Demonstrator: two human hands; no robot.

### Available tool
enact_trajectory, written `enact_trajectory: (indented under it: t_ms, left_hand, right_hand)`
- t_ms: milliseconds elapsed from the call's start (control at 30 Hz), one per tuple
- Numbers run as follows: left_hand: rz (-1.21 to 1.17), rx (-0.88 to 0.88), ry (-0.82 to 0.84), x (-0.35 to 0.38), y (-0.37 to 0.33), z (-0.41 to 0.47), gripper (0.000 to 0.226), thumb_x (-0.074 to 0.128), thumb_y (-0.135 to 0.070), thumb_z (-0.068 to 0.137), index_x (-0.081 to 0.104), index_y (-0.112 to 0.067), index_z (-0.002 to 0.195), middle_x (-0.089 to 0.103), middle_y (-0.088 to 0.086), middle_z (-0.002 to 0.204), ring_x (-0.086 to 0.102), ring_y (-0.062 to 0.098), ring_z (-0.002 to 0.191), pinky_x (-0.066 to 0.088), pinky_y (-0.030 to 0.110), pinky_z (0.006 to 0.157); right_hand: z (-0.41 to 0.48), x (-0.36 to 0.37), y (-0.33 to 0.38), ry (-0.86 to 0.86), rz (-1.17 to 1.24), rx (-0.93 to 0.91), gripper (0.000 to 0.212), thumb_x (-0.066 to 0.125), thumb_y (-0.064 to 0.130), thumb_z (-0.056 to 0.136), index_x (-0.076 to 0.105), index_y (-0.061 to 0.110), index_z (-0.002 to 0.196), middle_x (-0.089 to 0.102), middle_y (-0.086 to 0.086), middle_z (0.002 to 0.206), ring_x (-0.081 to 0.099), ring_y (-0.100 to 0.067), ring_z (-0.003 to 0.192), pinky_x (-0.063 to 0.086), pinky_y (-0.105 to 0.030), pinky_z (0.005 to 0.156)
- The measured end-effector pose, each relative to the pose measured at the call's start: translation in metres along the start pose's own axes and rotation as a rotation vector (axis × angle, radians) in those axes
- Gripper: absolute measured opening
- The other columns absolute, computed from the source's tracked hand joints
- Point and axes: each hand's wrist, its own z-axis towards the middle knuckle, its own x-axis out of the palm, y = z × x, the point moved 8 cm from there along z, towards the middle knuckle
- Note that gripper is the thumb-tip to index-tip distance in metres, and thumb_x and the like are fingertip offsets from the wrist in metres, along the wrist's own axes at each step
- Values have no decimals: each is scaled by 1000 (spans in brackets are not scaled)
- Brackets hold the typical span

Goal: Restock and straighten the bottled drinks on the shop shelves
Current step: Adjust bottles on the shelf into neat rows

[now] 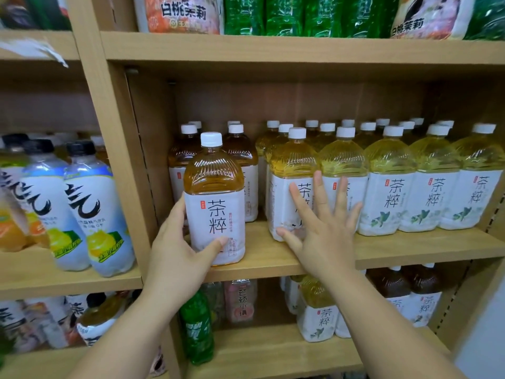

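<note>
An amber tea bottle with a white cap and white label stands upright at the front of the middle wooden shelf. My left hand is wrapped around its lower left side, thumb across the label. My right hand is spread flat, fingers apart, against the label of a pale yellow tea bottle that stands turned at an angle, beside a row of matching yellow bottles. More amber bottles stand behind the held one.
A wooden upright divides this bay from the left bay, where blue-and-white black-capped bottles lean. The shelf above holds green bottles. Below are a green soda bottle, a pink bottle and more tea bottles.
</note>
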Motion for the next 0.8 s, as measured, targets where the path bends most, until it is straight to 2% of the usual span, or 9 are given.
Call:
enact_trajectory:
  t_ms: [167, 333, 467, 800]
  left_hand:
    - [-36, 15, 38, 11, -6, 9, 90, 86, -24, 80, 34, -44, 150, 55, -19, 141, 47, 1, 127, 43, 22, 95]
    - [-20, 27, 42, 28, -8, 23, 88, 87, -29, 79, 36, -42, 149, 51, -15, 142, 44, 0, 126, 43, 30, 103]
    - [32, 64, 1, 37, -11, 34, 87, 88, -33, 76, 39, -39, 148, 54, -14, 138, 50, 8, 127, 51, 46, 104]
    - [80, 75, 0, 49, -11, 44, 85, 86, -32, 79, 39, -31, 150, 56, -5, 138, 49, 15, 130, 49, 45, 106]
  right_hand:
    - [-1, 2, 0, 8, 27, 12, 95, 51, 71, 90, -17, 56, 154, -25, 8, 170, -23, -36, 155, 1, -75, 119]
    - [-2, 4, -3, 12, 32, 31, 87, 48, 70, 92, -10, 55, 156, -26, 10, 169, -24, -36, 155, 0, -76, 117]
    - [-2, 5, -5, 8, 37, 41, 85, 44, 70, 93, -13, 58, 154, -25, 11, 169, -24, -36, 155, 2, -78, 117]
    - [-2, 4, -4, 6, 54, 45, 83, 44, 69, 94, -15, 61, 151, -27, 13, 168, -26, -34, 155, 0, -76, 118]
